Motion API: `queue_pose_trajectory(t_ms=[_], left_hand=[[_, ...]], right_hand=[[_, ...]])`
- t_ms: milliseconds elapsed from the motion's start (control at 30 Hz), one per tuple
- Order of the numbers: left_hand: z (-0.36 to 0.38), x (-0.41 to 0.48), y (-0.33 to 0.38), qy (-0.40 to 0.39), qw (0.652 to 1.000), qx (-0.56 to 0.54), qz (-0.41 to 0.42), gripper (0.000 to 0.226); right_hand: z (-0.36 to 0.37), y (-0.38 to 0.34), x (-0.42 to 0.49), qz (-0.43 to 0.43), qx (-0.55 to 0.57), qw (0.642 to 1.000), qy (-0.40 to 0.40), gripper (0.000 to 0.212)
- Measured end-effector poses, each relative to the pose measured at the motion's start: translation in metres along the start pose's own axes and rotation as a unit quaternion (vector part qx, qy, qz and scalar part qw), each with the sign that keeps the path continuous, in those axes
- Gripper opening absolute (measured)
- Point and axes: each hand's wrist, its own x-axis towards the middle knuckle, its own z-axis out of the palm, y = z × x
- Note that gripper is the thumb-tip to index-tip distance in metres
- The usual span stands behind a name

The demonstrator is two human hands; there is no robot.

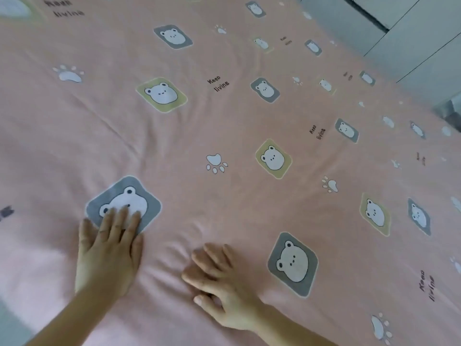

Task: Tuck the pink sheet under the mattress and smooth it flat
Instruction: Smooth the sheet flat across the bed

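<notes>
Nearly the whole view is taken up by the pink sheet [224, 121], which lies spread over the bed and runs out on every side of the grey bear square [136, 193] printed on it. The left hand [107, 255] lies palm down on the sheet, its straight fingers [122, 218] resting over the near corner of that square and its palm just below it; it grips nothing. The right hand [222, 283] lies to the right of the square and a little nearer the person, also on top of the sheet. Its fingers are spread and only slightly bent, pointing back toward the square and pressing the cloth rather than pinching it. So the sheet lies under both hands, not inside either one. Just below and right of the square, between the two hands, the cloth bunches into short folds [174, 250]. Longer creases [119, 131] run away above the square. Far up and right of the square, past the sheet's edge, grey panels [411, 33] show. Whether any edge is tucked under cannot be told from this view.
</notes>
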Motion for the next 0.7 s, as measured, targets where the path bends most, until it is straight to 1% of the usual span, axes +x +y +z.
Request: queue_pose_trajectory(t_ms=[33, 67, 100, 133, 167, 200, 233, 267, 300, 333, 367, 400, 433, 467, 500, 533, 567, 600, 633, 667, 700], left_hand=[[-0.008, -0.006, -0.007, -0.005, 1.0, 0.009, 0.008, 0.066], [-0.016, -0.008, -0.015, 0.001, 0.999, 0.023, 0.023, 0.064], [-0.024, -0.004, -0.023, 0.013, 0.998, 0.035, 0.044, 0.061], [-0.035, 0.005, -0.03, 0.036, 0.996, 0.051, 0.066, 0.057], [-0.046, 0.02, -0.038, 0.07, 0.992, 0.068, 0.084, 0.054], [-0.054, 0.037, -0.05, 0.091, 0.988, 0.085, 0.088, 0.052], [-0.061, 0.052, -0.066, 0.094, 0.988, 0.101, 0.068, 0.051], [-0.061, 0.064, -0.088, 0.085, 0.991, 0.101, 0.019, 0.051], [-0.056, 0.071, -0.112, 0.091, 0.991, 0.086, -0.045, 0.053], [-0.045, 0.07, -0.133, 0.107, 0.987, 0.071, -0.101, 0.054], [-0.034, 0.065, -0.151, 0.12, 0.981, 0.057, -0.14, 0.054], [-0.026, 0.055, -0.16, 0.121, 0.978, 0.039, -0.168, 0.053], [-0.022, 0.045, -0.165, 0.111, 0.977, 0.012, -0.183, 0.052], [-0.018, 0.038, -0.17, 0.093, 0.977, -0.014, -0.194, 0.051], [-0.016, 0.035, -0.174, 0.07, 0.979, -0.026, -0.192, 0.053], [-0.016, 0.037, -0.181, 0.047, 0.982, -0.031, -0.183, 0.059], [-0.023, 0.04, -0.185, 0.023, 0.983, -0.042, -0.177, 0.067], [-0.031, 0.042, -0.182, 0.001, 0.98, -0.051, -0.191, 0.067], [-0.038, 0.043, -0.171, -0.004, 0.974, -0.052, -0.219, 0.06], [-0.046, 0.04, -0.154, -0.008, 0.969, -0.04, -0.244, 0.054], [-0.052, 0.037, -0.132, 0.002, 0.973, -0.013, -0.23, 0.053]], right_hand=[[-0.013, 0.001, 0.008, 0.008, 0.043, 0.999, 0.018, 0.044], [-0.024, 0.009, 0.02, 0.043, 0.069, 0.995, 0.054, 0.046], [-0.034, 0.022, 0.036, 0.105, 0.077, 0.986, 0.101, 0.05], [-0.043, 0.04, 0.054, 0.191, 0.082, 0.968, 0.142, 0.056], [-0.052, 0.059, 0.072, 0.277, 0.08, 0.944, 0.16, 0.062], [-0.055, 0.075, 0.091, 0.352, 0.076, 0.92, 0.156, 0.065], [-0.055, 0.083, 0.112, 0.406, 0.07, 0.901, 0.134, 0.065], [-0.045, 0.079, 0.135, 0.433, 0.054, 0.893, 0.106, 0.064], [-0.03, 0.061, 0.16, 0.428, 0.026, 0.9, 0.082, 0.064], [-0.009, 0.031, 0.183, 0.388, -0.009, 0.918, 0.076, 0.064], [0.012, -0.009, 0.2, 0.315, -0.033, 0.945, 0.086, 0.061], [0.03, -0.05, 0.21, 0.224, -0.038, 0.97, 0.091, 0.057], [0.043, -0.091, 0.21, 0.131, -0.031, 0.987, 0.083, 0.052], [0.054, -0.121, 0.205, 0.05, -0.021, 0.997, 0.062, 0.047], [0.054, -0.138, 0.195, -0.009, -0.007, 0.999, 0.03, 0.046], [0.048, -0.14, 0.185, -0.049, 0.019, 0.999, -0.001, 0.045], [0.036, -0.132, 0.175, -0.077, 0.06, 0.995, -0.016, 0.045], [0.024, -0.115, 0.166, -0.08, 0.104, 0.991, -0.008, 0.046], [0.011, -0.095, 0.156, -0.049, 0.134, 0.989, 0.023, 0.046], [-0.002, -0.071, 0.147, 0.015, 0.153, 0.986, 0.069, 0.047], [-0.016, -0.043, 0.136, 0.096, 0.15, 0.978, 0.11, 0.05]])
